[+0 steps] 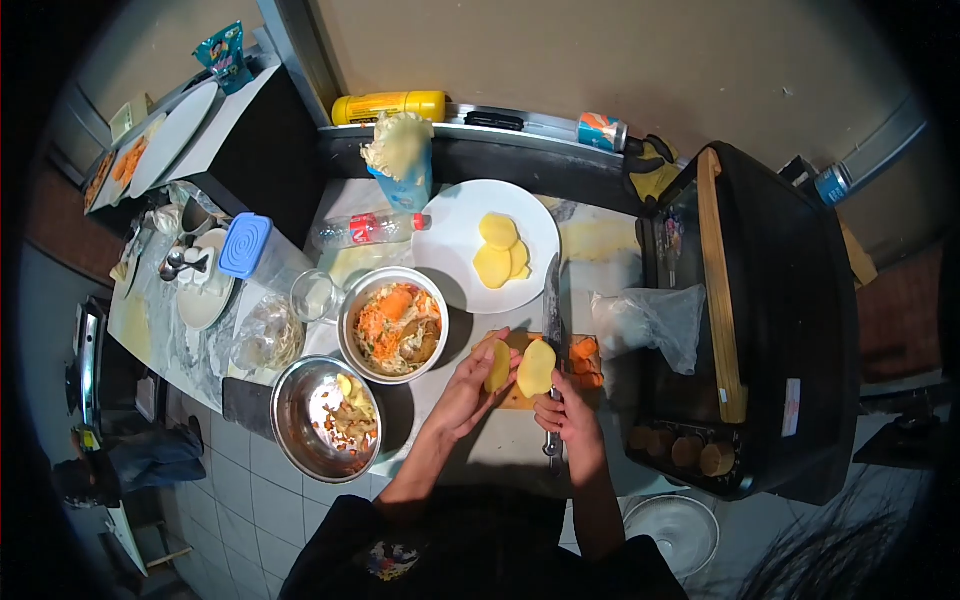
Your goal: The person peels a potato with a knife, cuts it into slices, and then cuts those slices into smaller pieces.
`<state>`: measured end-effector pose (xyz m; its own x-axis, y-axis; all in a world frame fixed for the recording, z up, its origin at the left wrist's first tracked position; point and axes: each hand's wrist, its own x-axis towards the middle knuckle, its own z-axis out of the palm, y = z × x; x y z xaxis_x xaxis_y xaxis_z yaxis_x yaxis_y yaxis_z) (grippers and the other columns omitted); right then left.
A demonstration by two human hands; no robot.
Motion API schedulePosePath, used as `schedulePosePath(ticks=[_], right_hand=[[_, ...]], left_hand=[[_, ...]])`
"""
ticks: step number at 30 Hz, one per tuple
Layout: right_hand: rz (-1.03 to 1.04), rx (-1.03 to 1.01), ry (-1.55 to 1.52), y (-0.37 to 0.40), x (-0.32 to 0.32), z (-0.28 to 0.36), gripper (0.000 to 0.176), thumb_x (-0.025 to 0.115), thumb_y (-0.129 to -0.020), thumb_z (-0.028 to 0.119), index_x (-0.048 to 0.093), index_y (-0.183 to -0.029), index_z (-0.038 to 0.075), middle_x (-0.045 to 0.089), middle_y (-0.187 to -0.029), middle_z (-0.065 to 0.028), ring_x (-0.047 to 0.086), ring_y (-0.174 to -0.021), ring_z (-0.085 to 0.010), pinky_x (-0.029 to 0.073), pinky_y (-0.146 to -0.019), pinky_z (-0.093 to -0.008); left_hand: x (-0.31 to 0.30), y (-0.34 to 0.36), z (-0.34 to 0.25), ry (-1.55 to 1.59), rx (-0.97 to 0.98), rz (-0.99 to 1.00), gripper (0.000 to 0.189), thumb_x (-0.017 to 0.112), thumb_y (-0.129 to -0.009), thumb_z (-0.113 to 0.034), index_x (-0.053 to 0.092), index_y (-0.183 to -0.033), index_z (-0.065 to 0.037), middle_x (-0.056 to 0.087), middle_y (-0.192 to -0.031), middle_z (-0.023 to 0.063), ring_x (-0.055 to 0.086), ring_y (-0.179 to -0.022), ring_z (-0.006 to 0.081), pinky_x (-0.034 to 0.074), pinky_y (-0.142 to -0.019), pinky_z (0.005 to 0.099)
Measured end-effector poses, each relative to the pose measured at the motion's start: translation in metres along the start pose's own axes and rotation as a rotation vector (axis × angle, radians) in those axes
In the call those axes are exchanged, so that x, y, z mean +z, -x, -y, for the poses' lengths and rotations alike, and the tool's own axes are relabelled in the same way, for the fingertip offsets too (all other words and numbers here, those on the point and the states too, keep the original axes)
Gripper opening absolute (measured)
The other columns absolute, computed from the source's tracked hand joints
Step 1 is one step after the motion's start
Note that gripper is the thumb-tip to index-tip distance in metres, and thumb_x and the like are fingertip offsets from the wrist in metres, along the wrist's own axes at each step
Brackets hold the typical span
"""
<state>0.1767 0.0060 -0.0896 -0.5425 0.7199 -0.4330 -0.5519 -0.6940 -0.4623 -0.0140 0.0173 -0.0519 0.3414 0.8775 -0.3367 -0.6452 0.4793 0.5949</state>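
Note:
My left hand (466, 396) is closed on a yellow potato slice (498, 366). Close beside it, my right hand (574, 412) grips a second, broader potato slice (537, 370) by its lower edge. A long knife (552, 310) points away from me, its dark handle passing at my right fingers; I cannot tell whether they hold it. Beneath the hands lies a wooden cutting board (515, 402), partly hidden, with orange carrot pieces (585, 362) at its right. Past the hands, a white plate (452, 245) carries several potato slices (497, 250).
To the left stand a pot (347, 345) of shredded vegetables and a steel bowl (290, 440) of peels. A black toaster oven (790, 330) bounds the right side, a plastic bag (665, 320) before it. A bottle (365, 229) lies behind; a person (150, 460) is far left.

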Motion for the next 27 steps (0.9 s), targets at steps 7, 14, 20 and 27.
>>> schedulePosePath(ticks=[7, 14, 20, 27], right_hand=[[0.000, 0.046, 0.205, -0.019, 0.022, 0.012, 0.025, 0.050, -0.092, 0.039, 0.047, -0.094, 0.014, 0.029, -0.049, 0.0069, 0.026, -0.034, -0.0045, 0.027, -0.033, -0.0206], [0.033, 0.054, 0.049, -0.028, 0.012, 0.013, 0.028, 0.053, -0.089, 0.036, 0.043, -0.102, 0.013, 0.029, -0.051, 0.0053, 0.029, -0.035, -0.0059, 0.028, -0.034, -0.0219], [0.189, 0.077, 0.052, -0.025, 0.000, 0.011, 0.051, 0.049, -0.088, 0.051, 0.050, -0.105, 0.003, 0.028, -0.050, 0.0072, 0.025, -0.034, -0.0047, 0.026, -0.032, -0.0221], [0.227, 0.050, -0.128, -0.006, -0.019, -0.003, 0.058, 0.054, -0.087, 0.047, 0.049, -0.119, -0.001, 0.028, -0.051, 0.0077, 0.025, -0.035, -0.0044, 0.026, -0.035, -0.0200]], left_hand=[[0.001, -0.010, -0.010, -0.059, 0.025, -0.041, 0.044, 0.042, -0.098, -0.021, 0.032, -0.138, -0.008, 0.052, -0.114, 0.0045, 0.048, -0.108, 0.0103, 0.039, -0.091, 0.0231], [0.003, -0.027, -0.007, -0.425, 0.253, -0.085, 0.036, 0.064, -0.084, -0.005, 0.051, -0.117, -0.002, 0.056, -0.103, 0.0017, 0.053, -0.094, 0.0078, 0.044, -0.080, 0.0213], [0.004, -0.041, -0.002, -0.438, 0.239, -0.166, 0.018, 0.066, -0.083, -0.007, 0.061, -0.099, 0.000, 0.062, -0.087, 0.0015, 0.056, -0.077, 0.0062, 0.047, -0.071, 0.0208], [-0.009, -0.047, 0.014, -0.498, 0.290, -0.178, 0.017, 0.066, -0.084, -0.010, 0.062, -0.097, 0.000, 0.064, -0.084, 0.0033, 0.057, -0.074, 0.0067, 0.048, -0.067, 0.0213]])
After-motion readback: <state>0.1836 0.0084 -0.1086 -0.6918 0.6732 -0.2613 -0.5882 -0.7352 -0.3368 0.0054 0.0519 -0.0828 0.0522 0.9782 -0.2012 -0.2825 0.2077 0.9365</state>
